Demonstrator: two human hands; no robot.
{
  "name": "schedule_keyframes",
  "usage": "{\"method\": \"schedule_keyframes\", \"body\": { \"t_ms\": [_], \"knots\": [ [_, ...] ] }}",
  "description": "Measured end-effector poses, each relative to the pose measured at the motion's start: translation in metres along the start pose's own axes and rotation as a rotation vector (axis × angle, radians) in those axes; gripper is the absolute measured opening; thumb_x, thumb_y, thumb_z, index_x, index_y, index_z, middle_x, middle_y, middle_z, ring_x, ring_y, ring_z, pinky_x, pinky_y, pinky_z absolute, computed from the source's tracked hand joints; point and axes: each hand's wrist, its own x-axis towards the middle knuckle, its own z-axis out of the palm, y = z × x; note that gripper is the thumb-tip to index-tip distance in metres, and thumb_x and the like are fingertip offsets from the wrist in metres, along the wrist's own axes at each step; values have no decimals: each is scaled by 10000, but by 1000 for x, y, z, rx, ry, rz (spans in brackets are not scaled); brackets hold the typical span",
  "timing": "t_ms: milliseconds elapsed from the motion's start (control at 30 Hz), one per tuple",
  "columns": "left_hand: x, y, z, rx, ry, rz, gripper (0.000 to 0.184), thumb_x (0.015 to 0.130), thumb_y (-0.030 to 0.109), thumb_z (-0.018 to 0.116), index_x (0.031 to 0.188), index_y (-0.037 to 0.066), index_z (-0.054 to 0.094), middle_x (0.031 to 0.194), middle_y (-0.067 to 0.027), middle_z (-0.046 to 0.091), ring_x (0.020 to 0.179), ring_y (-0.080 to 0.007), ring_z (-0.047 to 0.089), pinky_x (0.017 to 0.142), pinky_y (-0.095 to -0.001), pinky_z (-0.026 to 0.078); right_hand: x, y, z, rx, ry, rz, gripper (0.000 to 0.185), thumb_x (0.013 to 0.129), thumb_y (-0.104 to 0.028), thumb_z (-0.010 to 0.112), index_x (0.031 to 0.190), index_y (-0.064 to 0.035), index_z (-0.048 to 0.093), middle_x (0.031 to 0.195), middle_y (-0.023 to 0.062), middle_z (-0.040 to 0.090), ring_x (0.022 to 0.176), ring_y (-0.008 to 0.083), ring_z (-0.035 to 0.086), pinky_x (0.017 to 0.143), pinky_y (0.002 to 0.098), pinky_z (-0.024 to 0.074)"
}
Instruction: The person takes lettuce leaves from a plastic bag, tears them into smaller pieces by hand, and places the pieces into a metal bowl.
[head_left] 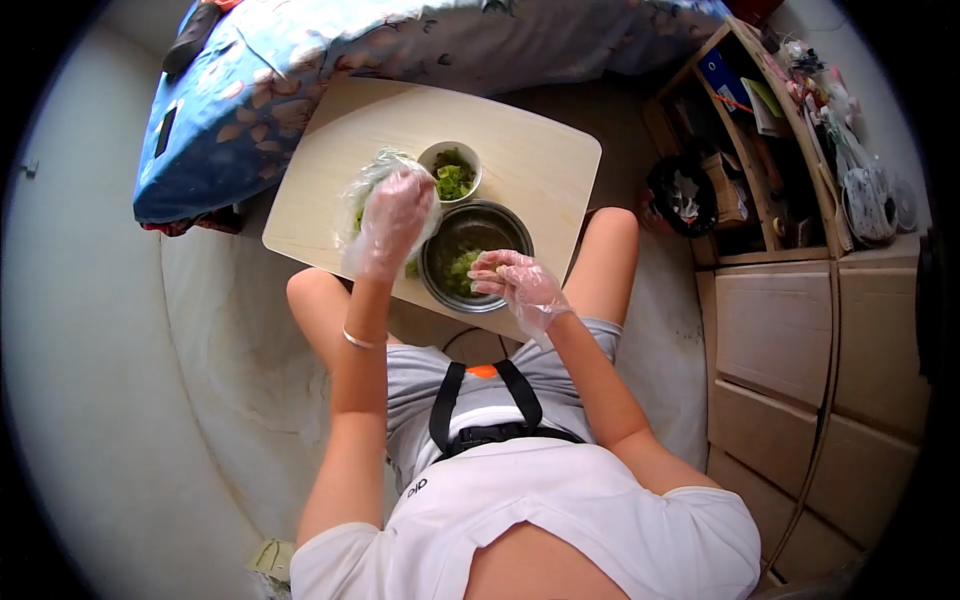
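Observation:
Both hands wear clear plastic gloves. My left hand (398, 212) is raised over the low table, its fingers curled closed beside a clear plastic bag (352, 205) with some green inside. What those fingers hold, if anything, is hidden. My right hand (522, 285) is at the right rim of a metal pot (526, 232), fingertips pressed together over it. Something small and pale may be between them, too small to name. Chopped green leafy pieces (462, 272) lie in the pot. Behind it stands a white bowl (428, 160) holding more leafy greens (455, 180).
The pale table (540, 150) stands between my knees. Behind it is a bed with a blue floral cover (250, 120), a dark phone-like object (166, 131) on it. At right are a lined bin (684, 195) and a wooden shelf (745, 120) above cabinets (770, 330).

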Motion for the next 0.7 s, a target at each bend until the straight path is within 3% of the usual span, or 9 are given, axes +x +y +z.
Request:
{"method": "schedule_keyframes", "body": {
  "t_ms": [67,167,433,567,633,700],
  "knots": [
    [-24,19,-13,-261,-44,-61,113,856,113,646,943,49,681,863,-160,642,778,-313,639,683,-385,511,2,-2,5,-9,-7,-11,250,905,-19,483,1136,58,538,1107,185,604,1050,290,629,905,378,534],
    [-53,48,-22,-406,-41,-39,87,833,99,658,911,61,663,827,-126,626,740,-305,616,656,-394,505,3,-4,15,-23,-6,-9,236,914,-24,471,1121,62,545,1070,173,624,1022,272,645,881,362,544],
    [-80,79,-33,-407,-114,-30,225,810,81,675,1031,65,632,857,-114,616,768,-293,627,675,-372,517,18,9,11,-46,-80,-23,249,893,-13,476,1122,20,569,1024,106,637,913,200,645,864,319,538],
    [-83,80,-28,-352,-96,-22,204,812,84,666,1013,66,633,851,-110,615,763,-292,625,674,-375,517,19,12,9,-89,-6,-32,273,854,24,455,1089,31,595,1042,95,634,949,192,639,878,324,540],
    [-84,82,-25,-313,-74,-26,214,814,87,659,1025,71,631,850,-107,614,765,-290,623,676,-376,517,17,9,14,-291,5,-42,332,851,37,430,1145,15,583,1058,78,630,945,167,628,882,308,526],
    [-84,84,-27,-303,-95,-35,228,813,90,658,1038,75,627,850,-105,612,768,-288,623,678,-375,517,14,8,17,-296,27,-45,349,849,38,428,1160,18,585,1067,72,631,946,159,627,877,299,525]
  ]
}}
